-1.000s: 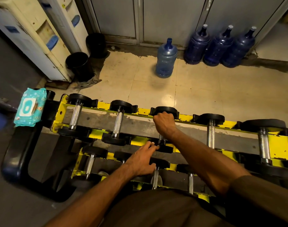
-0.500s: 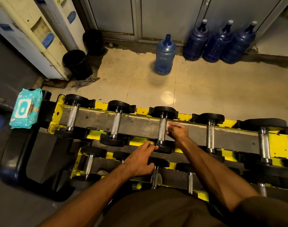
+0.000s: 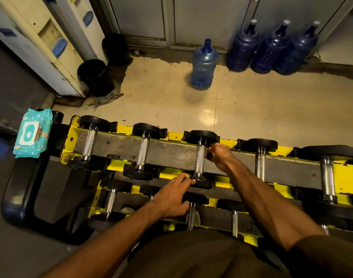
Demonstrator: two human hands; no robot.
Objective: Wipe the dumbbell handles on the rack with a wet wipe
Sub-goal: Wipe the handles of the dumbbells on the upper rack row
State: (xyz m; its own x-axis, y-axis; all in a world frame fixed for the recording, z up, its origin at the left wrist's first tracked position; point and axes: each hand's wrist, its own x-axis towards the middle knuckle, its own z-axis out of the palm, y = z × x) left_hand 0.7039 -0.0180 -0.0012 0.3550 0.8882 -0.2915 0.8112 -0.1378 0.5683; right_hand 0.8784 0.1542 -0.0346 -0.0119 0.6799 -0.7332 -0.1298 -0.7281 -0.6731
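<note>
The two-tiered rack (image 3: pixel 171 155), yellow with chipped paint and a bare grey beam, carries five dumbbells (image 3: pixel 142 151) side by side on its upper tier. The middle dumbbell (image 3: pixel 199 159), like the rest, lies with its black ends on the rails and its knurled handle across the beam. Smaller dumbbells (image 3: pixel 111 201) lie the same way on the lower tier. A teal pack of wet wipes (image 3: pixel 32 133) lies on a black frame (image 3: pixel 17 197) just beside the rack's left end. On the tiled floor (image 3: pixel 251 109) beyond stand a pale blue water bottle (image 3: pixel 204 65), three dark blue bottles (image 3: pixel 271 49) against the wall, and two black bins (image 3: pixel 95 77) near a crumpled rag (image 3: pixel 105 97).
</note>
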